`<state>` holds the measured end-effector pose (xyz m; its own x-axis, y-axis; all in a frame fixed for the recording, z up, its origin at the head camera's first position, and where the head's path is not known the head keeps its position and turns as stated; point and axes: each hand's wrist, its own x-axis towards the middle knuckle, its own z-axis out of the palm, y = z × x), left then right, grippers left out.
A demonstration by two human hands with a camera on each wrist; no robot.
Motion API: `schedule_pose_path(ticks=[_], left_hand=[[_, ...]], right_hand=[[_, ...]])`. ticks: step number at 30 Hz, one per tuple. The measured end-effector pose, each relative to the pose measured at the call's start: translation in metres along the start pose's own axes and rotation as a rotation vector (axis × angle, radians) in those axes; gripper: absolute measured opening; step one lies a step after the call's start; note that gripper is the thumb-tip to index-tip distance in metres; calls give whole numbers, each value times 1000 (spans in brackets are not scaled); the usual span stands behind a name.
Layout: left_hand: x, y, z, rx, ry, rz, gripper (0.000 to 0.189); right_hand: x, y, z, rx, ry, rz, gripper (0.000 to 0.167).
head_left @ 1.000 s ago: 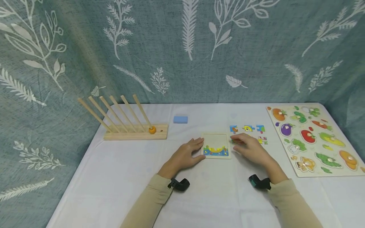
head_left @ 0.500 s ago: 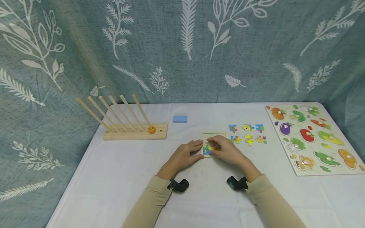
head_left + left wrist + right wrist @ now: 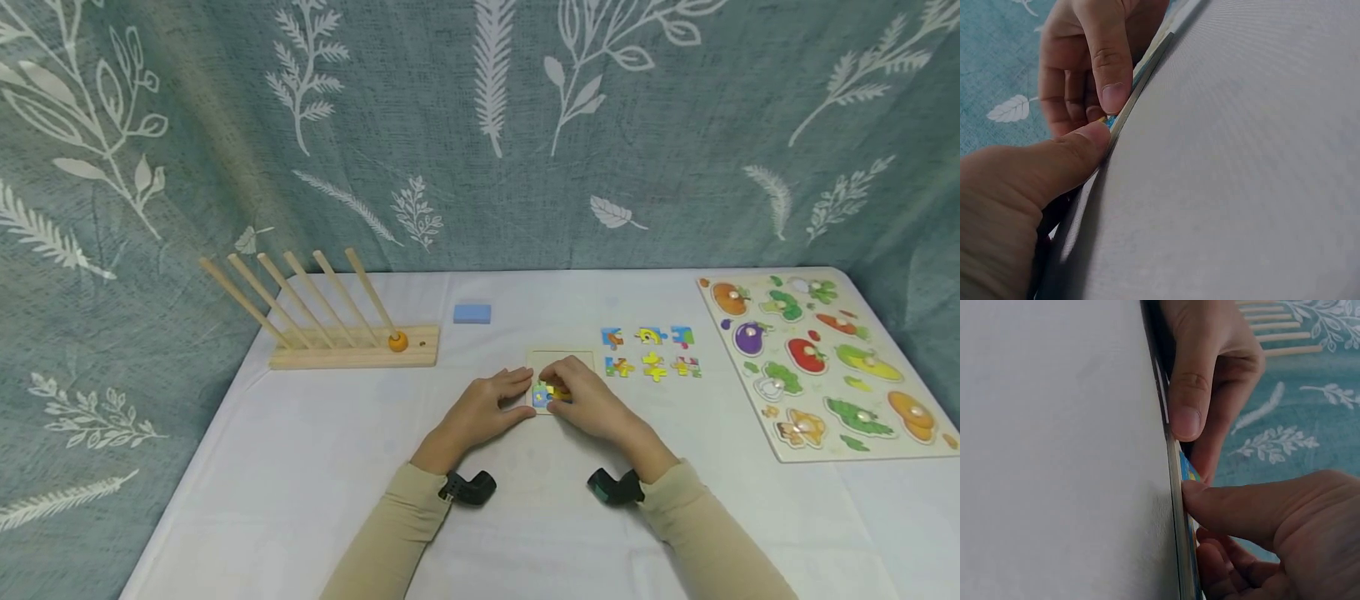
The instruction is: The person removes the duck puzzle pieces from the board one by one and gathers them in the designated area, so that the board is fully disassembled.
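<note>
A small square wooden puzzle tray (image 3: 562, 353) lies on the white table with colourful pieces along its lower row. My left hand (image 3: 491, 410) rests at the tray's left side, fingers fairly straight and thumb by the lower left corner. Over the lower row, my right hand (image 3: 588, 400) pinches a puzzle piece (image 3: 542, 395) with blue on it, which looks tilted up at the lower left. In the right wrist view a blue part of the puzzle piece (image 3: 1186, 464) stands slightly above the tray edge (image 3: 1179, 519). The right fingers hide the rest of the row.
Several loose puzzle pieces (image 3: 654, 367) lie in two rows right of the tray. Farther right is a vegetable peg board (image 3: 862, 400). A blue block (image 3: 472, 314) sits behind, and a wooden peg rack (image 3: 352, 358) with an orange bead (image 3: 398, 341) stands at left.
My right hand has moved left from beside the loose pieces onto the tray's lower row, and the lower left piece now looks tilted. My left hand has stayed at the tray's side.
</note>
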<state>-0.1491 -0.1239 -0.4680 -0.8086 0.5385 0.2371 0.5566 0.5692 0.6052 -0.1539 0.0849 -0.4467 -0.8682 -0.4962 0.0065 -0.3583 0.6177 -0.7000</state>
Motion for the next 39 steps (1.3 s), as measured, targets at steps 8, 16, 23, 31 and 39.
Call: schedule_pose_path(ticks=[8,16,23,31,39], left_hand=[[0,-1,1,-12,5,4,52],[-1,-1,1,-10,1,-5,52],[-1,1,0,-15,-3,-27,52],[-1,1,1,-9,-10,-40,52],[-1,0,2,-8,1,-39,52]], right_hand=[[1,-2,2,9,15,-3,38],[-1,-4,-2,17,28,10,39],[-11,4,-15,27,47,25,41],[-32,30,-32,-2,120,50,39],[-55,52,-46,-28,183,66,39]])
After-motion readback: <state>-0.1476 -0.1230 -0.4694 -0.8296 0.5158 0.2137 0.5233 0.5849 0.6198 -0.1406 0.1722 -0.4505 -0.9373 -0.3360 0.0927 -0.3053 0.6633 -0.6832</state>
